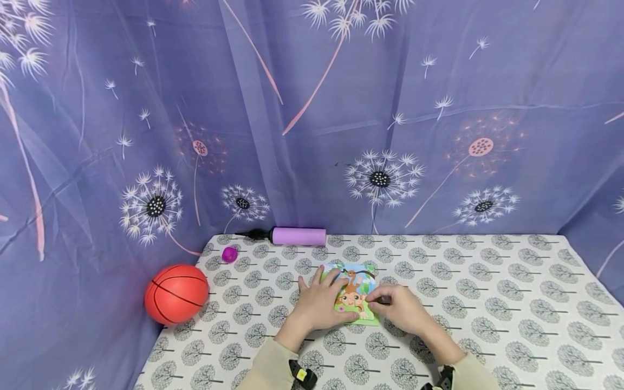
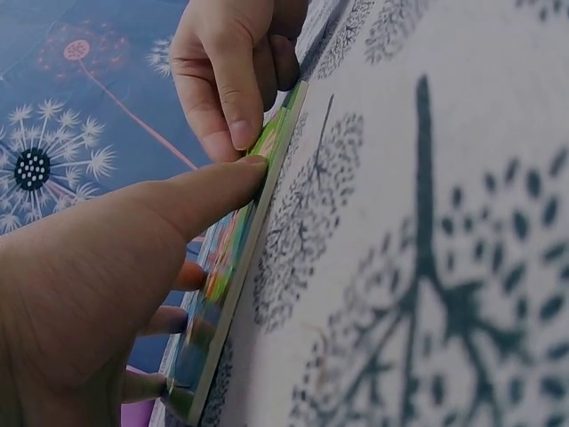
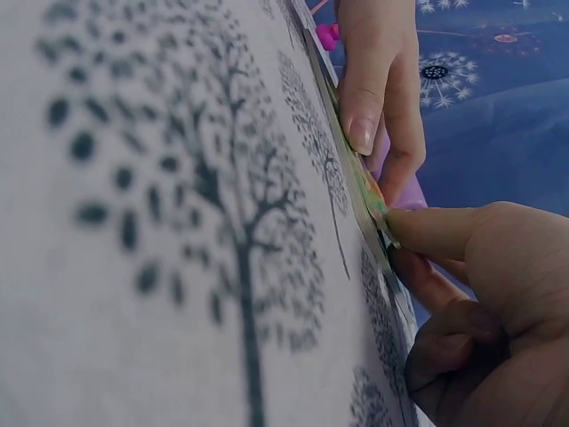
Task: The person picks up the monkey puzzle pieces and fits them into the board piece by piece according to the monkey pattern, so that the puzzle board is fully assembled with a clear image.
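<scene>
A flat, square picture puzzle [image 1: 363,275] with a cartoon monkey on a blue and green ground lies at the middle of the table. My left hand [image 1: 319,303] rests on its left part, fingers spread and thumb along the lower edge. At the puzzle's right edge, my right hand [image 1: 402,310] pinches a thin puzzle piece [image 3: 391,233] between thumb and forefinger; its other fingers are curled in. The left wrist view shows the left thumb [image 2: 222,182] on the board close to the right fingertips. Part of the picture is hidden under the left hand.
A purple hand pump [image 1: 298,236] with a black nozzle lies along the table's back edge. Near it sits a small magenta object [image 1: 229,254]. A red ball [image 1: 176,294] stands at the left edge. Purple dandelion-print curtains [image 1: 312,162] surround the tree-print tabletop [image 1: 487,281].
</scene>
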`<state>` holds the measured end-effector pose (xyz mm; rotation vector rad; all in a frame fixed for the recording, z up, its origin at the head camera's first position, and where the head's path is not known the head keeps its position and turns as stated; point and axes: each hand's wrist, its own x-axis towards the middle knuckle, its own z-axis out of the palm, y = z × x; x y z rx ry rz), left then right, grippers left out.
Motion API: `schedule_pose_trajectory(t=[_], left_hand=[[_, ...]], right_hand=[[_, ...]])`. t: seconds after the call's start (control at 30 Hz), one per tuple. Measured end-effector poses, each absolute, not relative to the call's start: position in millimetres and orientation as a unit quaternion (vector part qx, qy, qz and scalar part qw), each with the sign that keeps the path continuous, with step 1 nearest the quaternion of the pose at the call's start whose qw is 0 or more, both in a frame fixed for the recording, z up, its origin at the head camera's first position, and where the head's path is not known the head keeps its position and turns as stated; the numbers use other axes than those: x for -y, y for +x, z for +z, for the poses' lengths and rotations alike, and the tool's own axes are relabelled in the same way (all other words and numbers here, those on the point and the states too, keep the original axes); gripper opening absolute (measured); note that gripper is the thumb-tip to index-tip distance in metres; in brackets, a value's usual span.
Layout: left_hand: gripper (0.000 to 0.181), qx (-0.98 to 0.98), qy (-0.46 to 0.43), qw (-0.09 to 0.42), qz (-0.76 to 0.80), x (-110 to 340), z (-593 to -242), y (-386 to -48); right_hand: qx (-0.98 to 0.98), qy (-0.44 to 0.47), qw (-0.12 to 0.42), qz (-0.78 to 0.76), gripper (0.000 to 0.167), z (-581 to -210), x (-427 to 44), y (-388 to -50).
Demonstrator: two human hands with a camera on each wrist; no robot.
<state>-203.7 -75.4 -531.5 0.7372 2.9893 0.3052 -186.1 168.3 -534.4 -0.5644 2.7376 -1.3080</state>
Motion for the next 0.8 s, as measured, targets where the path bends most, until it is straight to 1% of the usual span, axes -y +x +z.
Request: schedule_pose_trajectory(t=[0.13,0.33,0.57,0.63,0.7,0.8], left_hand=[[0.091,-0.967,0.235,0.025,0.097,74.5,-530.7,-202.6],[0.090,-0.971,0.220,0.013,0.091,66.6,-532.9,-201.9],[0.103,-0.984,0.168,-0.003,0.053,46.3,-535.4,-202.0],[0.104,-0.988,0.146,-0.010,0.049,40.0,-536.0,-202.7],[0.101,-0.990,0.126,-0.022,0.058,35.0,-536.3,-203.5],[0.090,-0.991,0.107,-0.037,0.067,32.3,-535.0,-206.8]], right_hand=[[-0.892,-0.177,0.027,-0.416,0.013,-535.1,-166.9,-185.1],[-0.893,-0.161,0.032,-0.420,0.015,-535.8,-166.0,-184.2],[-0.882,-0.148,0.031,-0.447,0.016,-536.6,-168.3,-184.3],[-0.875,-0.138,0.031,-0.463,0.015,-537.3,-168.9,-185.1],[-0.870,-0.124,0.030,-0.476,0.015,-537.7,-169.1,-185.7],[-0.864,-0.109,0.026,-0.490,0.015,-537.6,-170.3,-186.2]])
